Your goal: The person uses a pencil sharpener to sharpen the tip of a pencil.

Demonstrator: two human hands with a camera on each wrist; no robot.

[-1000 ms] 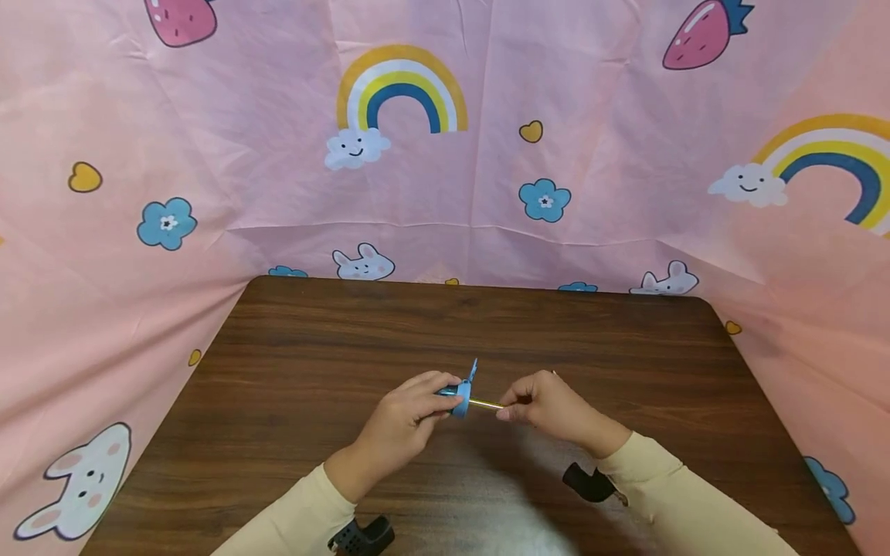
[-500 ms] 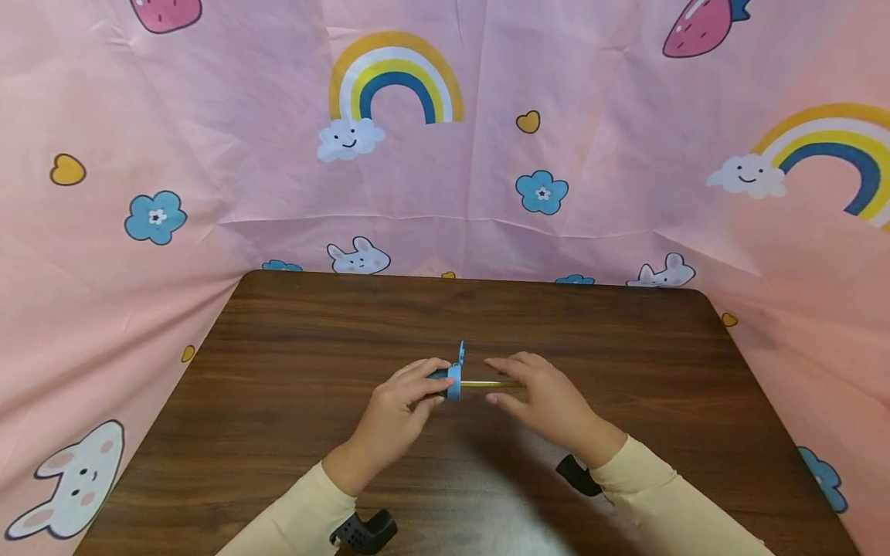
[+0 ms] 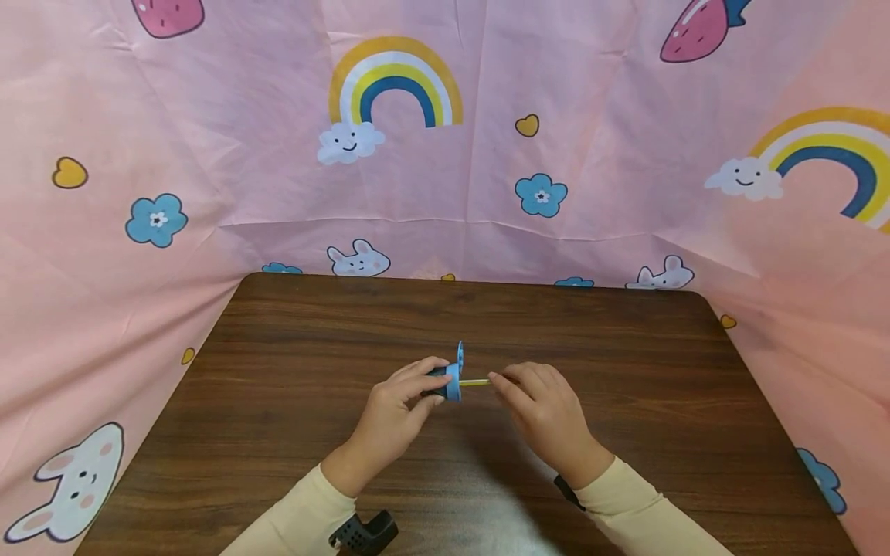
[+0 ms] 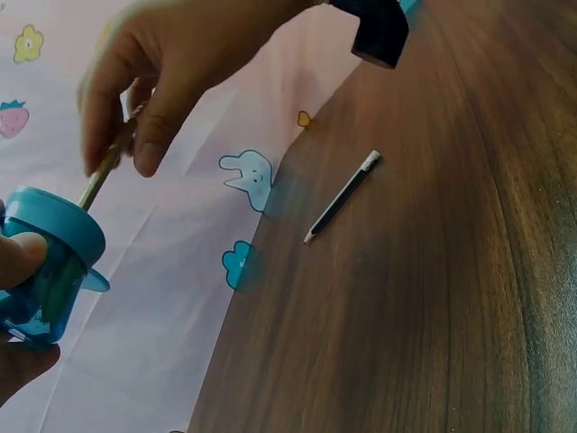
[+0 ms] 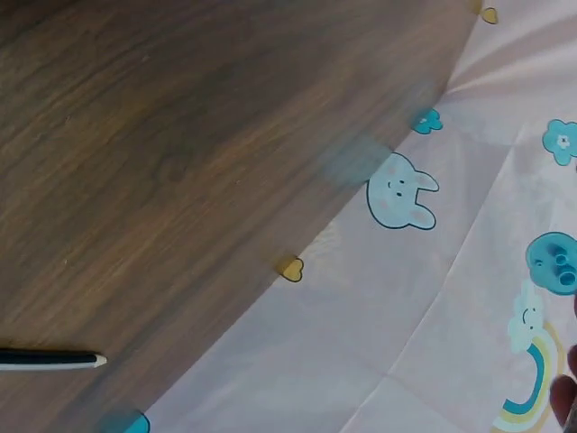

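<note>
Surface: dark wood-grain table [image 3: 292, 401], rounded far corners.
On it: one dark pencil [image 4: 342, 197], apparently white-tipped, lying flat.

- A small blue pencil sharpener [image 3: 450, 380], a round translucent tub with an opaque blue lid and a little flap sticking up from its rim, lies on its side above the middle of the table, held off the wood.
- A thin yellowish pencil [image 3: 476, 382] runs level, one end pushed into the sharpener's lid, the rest hidden in fingers.
</note>
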